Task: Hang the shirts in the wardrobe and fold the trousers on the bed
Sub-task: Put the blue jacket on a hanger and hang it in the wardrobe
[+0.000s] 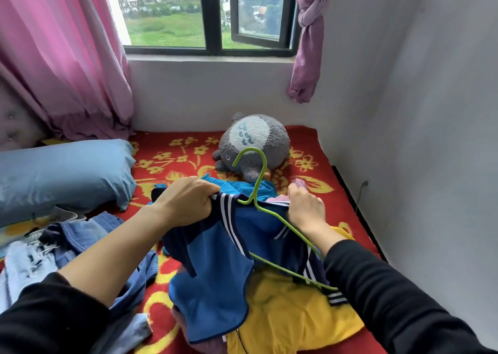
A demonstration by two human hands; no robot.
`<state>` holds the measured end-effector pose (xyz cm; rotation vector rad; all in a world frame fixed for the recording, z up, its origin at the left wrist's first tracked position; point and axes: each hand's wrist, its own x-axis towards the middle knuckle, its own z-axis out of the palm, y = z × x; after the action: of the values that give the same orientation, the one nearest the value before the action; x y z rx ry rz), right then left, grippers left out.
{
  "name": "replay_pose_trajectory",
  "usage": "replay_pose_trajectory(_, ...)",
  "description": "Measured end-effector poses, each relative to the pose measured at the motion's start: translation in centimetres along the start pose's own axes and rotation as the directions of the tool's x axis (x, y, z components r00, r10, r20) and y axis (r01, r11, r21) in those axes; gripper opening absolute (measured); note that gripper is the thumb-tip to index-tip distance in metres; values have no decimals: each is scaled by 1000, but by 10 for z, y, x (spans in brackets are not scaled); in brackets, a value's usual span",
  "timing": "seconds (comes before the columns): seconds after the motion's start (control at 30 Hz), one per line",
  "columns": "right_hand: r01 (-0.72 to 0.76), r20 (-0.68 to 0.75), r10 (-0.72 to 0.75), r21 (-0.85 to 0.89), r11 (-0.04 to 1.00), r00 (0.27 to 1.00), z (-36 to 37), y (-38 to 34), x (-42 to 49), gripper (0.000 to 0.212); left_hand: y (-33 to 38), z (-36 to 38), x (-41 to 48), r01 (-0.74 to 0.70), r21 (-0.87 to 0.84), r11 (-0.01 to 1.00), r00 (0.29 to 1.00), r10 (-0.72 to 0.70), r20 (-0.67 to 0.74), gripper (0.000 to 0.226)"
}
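At eight o'clock on the bed (172, 149), jeans (70, 235) lie unfolded. Centre, our left hand (186, 201) fists the shirt (215, 273) round a half-threaded hanger (252, 199); at three o'clock our right hand (305, 209) grips its other shoulder. We judge an uneven tug could slide the hanger out.

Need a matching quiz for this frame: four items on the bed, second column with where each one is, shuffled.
Items
1. green hanger
2. grey plush toy
3. jeans
4. yellow garment

Places
A. heaped at the left of the bed, near the blue pillow
B. at the bed's far end, below the window
C. partly inside the blue shirt gripped by the left hand and right hand
D. lying under the blue shirt, nearest the camera

Pairs: 1-C, 2-B, 3-A, 4-D
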<state>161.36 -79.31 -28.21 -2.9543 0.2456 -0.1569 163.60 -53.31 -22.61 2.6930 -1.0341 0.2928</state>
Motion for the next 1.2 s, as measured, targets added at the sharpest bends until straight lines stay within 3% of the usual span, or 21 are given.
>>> replay_pose_trajectory(0.27, -108, -26, 106, -118, 987, 994, -17, 60, 13, 24, -13, 17, 0, 58, 239, 969, 991, -27, -129, 13)
replay_pose_trajectory(0.5, -147, -57, 139, -184, 972, 989, -18, 85, 8, 24, -2, 27, 11, 133, 308, 942, 984, -88, -156, 24)
replay_pose_trajectory(0.57, -218, -76, 210, -110, 970, 975, -23, 93, 11, 27, 2, 26, 13, 149, 303, 941, 980, -100, -170, 23)
replay_pose_trajectory(0.63, -324, -45, 334, 154, 934, 941, -27, 96, 13, 29, 5, 28, 14, 163, 264, 951, 977, -120, -174, 22)
replay_pose_trajectory(0.7, -370, 63, 373, 364, 855, 926, -33, 82, 12, 18, 11, 30, 16, 189, 220, 957, 973, -152, -176, 15)
replay_pose_trajectory(0.8, -269, 180, 199, 640, 720, 963, -48, 32, -2, 17, 28, 34, 21, 277, 213, 937, 960, -258, -111, 15)
replay_pose_trajectory(0.87, -241, 286, -22, 842, 483, 958, -55, 1, -18, 8, 35, 34, 25, 344, 230, 910, 939, -339, -63, 19)
replay_pose_trajectory(0.9, -300, 383, -142, 865, 403, 913, -54, -10, -25, 16, 35, 33, 26, 370, 207, 906, 929, -366, -60, 18)
replay_pose_trajectory(0.93, -354, 481, -242, 833, 424, 842, -53, -17, -33, 20, 33, 31, 26, 388, 164, 907, 922, -382, -68, 15)
replay_pose_trajectory(1.0, -265, 608, -298, 663, 700, 735, -52, -23, -44, 24, 27, 20, 25, 407, 66, 911, 911, -399, -107, 10)
replay_pose_trajectory(1.03, -179, 586, -273, 598, 781, 763, -51, -23, -45, 28, 24, 12, 23, 417, 23, 909, 901, -410, -140, 10)
replay_pose_trajectory(1.07, -117, 487, -230, 582, 804, 842, -53, -23, -43, 26, 21, 3, 21, 423, -18, 906, 889, -419, -184, 10)
replay_pose_trajectory(1.13, -15, 97, -51, 581, 814, 994, -62, -20, -35, 11, 15, -15, 16, 414, -83, 907, 864, -419, -278, 11)
replay_pose_trajectory(1.2, 119, -241, -2, 470, 874, 971, -76, -23, -26, 30, 14, -34, 12, 400, -131, 907, 844, -421, -334, 14)
